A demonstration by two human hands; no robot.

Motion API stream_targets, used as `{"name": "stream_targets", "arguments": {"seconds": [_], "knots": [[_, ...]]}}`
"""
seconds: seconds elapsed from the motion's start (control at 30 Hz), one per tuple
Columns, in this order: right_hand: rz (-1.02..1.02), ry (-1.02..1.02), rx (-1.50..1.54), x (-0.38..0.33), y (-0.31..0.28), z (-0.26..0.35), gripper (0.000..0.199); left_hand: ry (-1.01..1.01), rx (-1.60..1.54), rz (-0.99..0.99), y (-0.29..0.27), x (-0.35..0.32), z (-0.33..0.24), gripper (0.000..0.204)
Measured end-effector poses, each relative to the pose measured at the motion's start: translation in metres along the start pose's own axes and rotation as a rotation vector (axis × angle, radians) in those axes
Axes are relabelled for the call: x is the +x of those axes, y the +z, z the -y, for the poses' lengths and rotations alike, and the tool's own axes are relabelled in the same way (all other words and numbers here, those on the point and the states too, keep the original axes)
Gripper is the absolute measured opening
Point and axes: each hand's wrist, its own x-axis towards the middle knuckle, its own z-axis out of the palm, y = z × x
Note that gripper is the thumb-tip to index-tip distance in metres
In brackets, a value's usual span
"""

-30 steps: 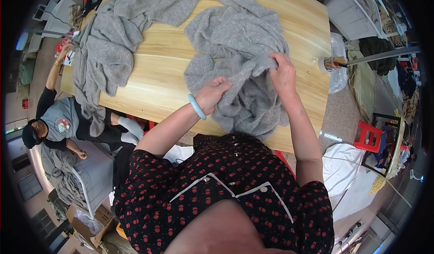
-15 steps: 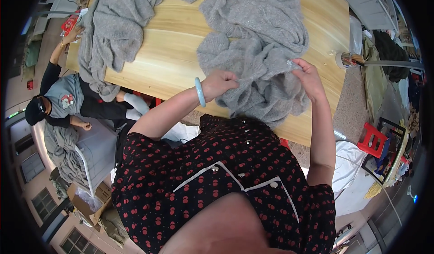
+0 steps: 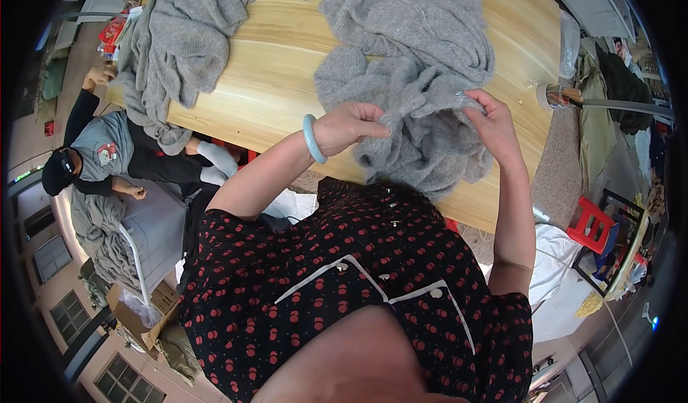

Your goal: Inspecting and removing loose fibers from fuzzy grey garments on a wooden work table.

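A grey knitted garment lies bunched at the near edge of the wooden table. My left hand, with a pale blue bangle above the wrist, pinches its cloth between thumb and fingers. To the right, my right hand grips another part of the same knit, and a sparkling ring shows on it. Between both hands the cloth is lifted and sags into folds, with a dark hollow opening among them. More of the grey knit spreads out beyond my hands; whether it is the same piece I cannot tell.
More grey knitwear hangs over the table's left edge, where a seated person has a hand near it. A holder with sticks or tools stands at the right edge. A red plastic stool is on the right.
My hands have raised the garment's edge and drawn it a little wider, so a hollow shows between them. The seated person's raised hand has shifted down and left.
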Motion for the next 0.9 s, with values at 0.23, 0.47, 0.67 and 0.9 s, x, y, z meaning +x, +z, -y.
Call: {"name": "stream_targets", "arguments": {"seconds": [0.23,0.47,0.67,0.9], "knots": [[-0.019,-0.013,0.047,0.000,-0.004,0.000,0.020,0.002,0.078,-0.040,0.006,0.001,0.005,0.008],[-0.026,-0.026,0.020,-0.001,-0.003,-0.004,0.020,0.016,0.270,-0.012,0.003,0.007,0.005,0.015],[-0.020,-0.030,0.009,-0.004,-0.002,-0.001,0.021,0.042,0.256,-0.026,0.013,0.014,0.014,0.016],[-0.002,-0.030,0.000,-0.006,-0.002,0.004,0.021,0.000,0.397,-0.045,0.012,0.014,-0.006,0.011]]}}
